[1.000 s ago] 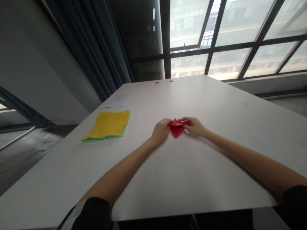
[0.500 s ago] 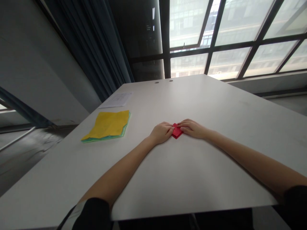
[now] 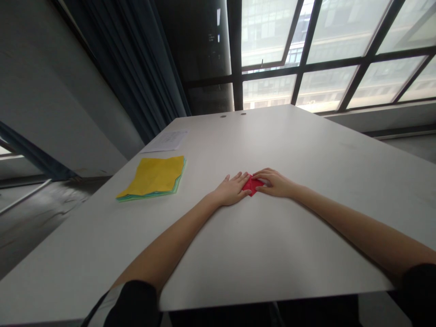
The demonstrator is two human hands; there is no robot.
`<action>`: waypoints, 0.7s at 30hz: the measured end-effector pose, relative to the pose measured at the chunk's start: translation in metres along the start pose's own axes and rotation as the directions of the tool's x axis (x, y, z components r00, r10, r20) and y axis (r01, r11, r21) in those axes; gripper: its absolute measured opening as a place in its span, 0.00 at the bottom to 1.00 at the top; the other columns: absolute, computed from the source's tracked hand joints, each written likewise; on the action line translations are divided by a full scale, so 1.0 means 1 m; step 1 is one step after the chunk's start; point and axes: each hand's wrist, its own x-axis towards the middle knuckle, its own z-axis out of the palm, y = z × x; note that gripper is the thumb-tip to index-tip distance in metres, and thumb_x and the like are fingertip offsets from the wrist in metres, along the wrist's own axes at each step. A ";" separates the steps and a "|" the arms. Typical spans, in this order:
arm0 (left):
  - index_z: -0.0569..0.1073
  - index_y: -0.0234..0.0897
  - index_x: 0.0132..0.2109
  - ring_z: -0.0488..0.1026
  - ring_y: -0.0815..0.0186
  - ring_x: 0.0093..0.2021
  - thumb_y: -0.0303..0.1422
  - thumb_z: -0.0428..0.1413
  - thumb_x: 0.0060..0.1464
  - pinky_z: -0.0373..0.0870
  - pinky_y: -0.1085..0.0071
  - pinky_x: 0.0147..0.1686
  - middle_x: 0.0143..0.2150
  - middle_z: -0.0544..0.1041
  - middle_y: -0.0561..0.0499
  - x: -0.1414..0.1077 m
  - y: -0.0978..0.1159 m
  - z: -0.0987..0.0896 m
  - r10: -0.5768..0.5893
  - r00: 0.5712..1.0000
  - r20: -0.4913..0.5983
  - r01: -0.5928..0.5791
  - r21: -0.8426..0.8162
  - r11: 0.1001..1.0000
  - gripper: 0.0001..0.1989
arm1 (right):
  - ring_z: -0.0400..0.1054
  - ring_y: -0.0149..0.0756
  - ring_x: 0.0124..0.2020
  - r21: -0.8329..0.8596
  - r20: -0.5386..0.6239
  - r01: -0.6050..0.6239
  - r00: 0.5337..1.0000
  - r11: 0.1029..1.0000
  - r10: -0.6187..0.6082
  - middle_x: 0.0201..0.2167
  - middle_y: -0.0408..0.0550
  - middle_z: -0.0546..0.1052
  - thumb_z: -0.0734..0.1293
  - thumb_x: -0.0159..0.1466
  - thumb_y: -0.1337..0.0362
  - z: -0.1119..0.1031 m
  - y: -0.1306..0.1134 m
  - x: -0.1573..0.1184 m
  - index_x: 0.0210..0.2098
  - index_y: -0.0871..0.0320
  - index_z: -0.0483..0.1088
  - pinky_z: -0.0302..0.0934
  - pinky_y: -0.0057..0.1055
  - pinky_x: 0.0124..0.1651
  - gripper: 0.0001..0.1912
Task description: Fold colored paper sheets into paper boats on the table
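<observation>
A small piece of red folded paper [image 3: 252, 185] lies on the white table [image 3: 265, 245], between my two hands. My left hand [image 3: 232, 190] rests flat with its fingers stretched out, fingertips and thumb over the paper's left side. From the right, my right hand [image 3: 275, 182] holds the paper's edge, its fingers curved over the top corner and its thumb at the lower side. Part of the paper is hidden under the fingers.
To the left lies a stack of coloured paper [image 3: 155, 175], yellow on top with green and blue sheets below. Behind it is a white printed sheet [image 3: 165, 141]. A blue curtain [image 3: 136, 68] and windows [image 3: 269, 91] stand beyond the table.
My left hand has unfolded from a pinch, spreading its fingers flat over the paper's left side. The right thumb has moved slightly down and away from the fingers.
</observation>
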 end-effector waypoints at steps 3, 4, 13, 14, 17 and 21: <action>0.48 0.40 0.64 0.43 0.56 0.65 0.47 0.39 0.58 0.40 0.48 0.59 0.66 0.47 0.42 -0.001 0.002 -0.001 -0.026 0.999 0.032 0.026 -0.003 1.000 0.30 | 0.67 0.40 0.47 0.001 -0.007 0.000 1.000 1.000 0.000 0.44 0.52 0.75 0.65 0.57 0.56 0.000 0.000 0.000 0.47 0.55 0.69 0.59 0.40 0.50 0.20; 0.48 0.40 0.64 0.42 0.56 0.65 0.47 0.39 0.58 0.40 0.48 0.59 0.66 0.46 0.42 -0.001 0.003 -0.001 -0.035 0.999 0.036 0.035 -0.005 0.999 0.30 | 0.67 0.40 0.47 0.000 -0.007 -0.004 1.000 1.000 0.004 0.44 0.52 0.75 0.65 0.57 0.56 0.001 0.000 -0.001 0.47 0.55 0.69 0.59 0.41 0.50 0.20; 0.46 0.38 0.64 0.47 0.53 0.64 0.47 0.43 0.56 0.41 0.48 0.58 0.65 0.50 0.41 -0.002 0.003 0.001 -0.049 0.998 -0.043 0.046 -0.069 0.997 0.33 | 0.66 0.40 0.48 -0.013 -0.017 -0.042 0.999 0.999 0.042 0.45 0.52 0.73 0.62 0.60 0.60 0.003 0.001 -0.001 0.46 0.54 0.69 0.59 0.41 0.51 0.15; 0.46 0.38 0.64 0.50 0.54 0.63 0.47 0.45 0.55 0.43 0.49 0.58 0.64 0.52 0.40 -0.002 0.001 0.000 -0.042 0.997 -0.071 0.036 -0.087 0.996 0.34 | 0.66 0.40 0.48 -0.016 -0.024 -0.052 0.998 0.999 0.051 0.46 0.52 0.73 0.62 0.60 0.60 0.003 0.002 -0.001 0.46 0.55 0.70 0.59 0.41 0.51 0.15; 0.53 0.38 0.61 0.61 0.56 0.57 0.45 0.51 0.51 0.50 0.54 0.57 0.58 0.63 0.40 -0.003 -0.009 -0.002 0.011 0.988 -0.156 -0.033 -0.140 0.990 0.33 | 0.67 0.40 0.46 -0.026 -0.059 -0.086 0.995 0.996 0.084 0.44 0.52 0.73 0.62 0.60 0.59 0.004 0.002 -0.001 0.42 0.55 0.71 0.61 0.40 0.49 0.13; 0.67 0.36 0.49 0.63 0.57 0.56 0.42 0.55 0.48 0.57 0.60 0.55 0.55 0.67 0.40 -0.002 -0.019 -0.004 0.078 0.965 -0.250 -0.122 -0.166 0.978 0.22 | 0.68 0.40 0.42 -0.056 -0.079 -0.112 0.991 0.992 0.108 0.40 0.52 0.74 0.62 0.60 0.58 0.003 0.002 -0.002 0.39 0.56 0.72 0.61 0.40 0.48 0.12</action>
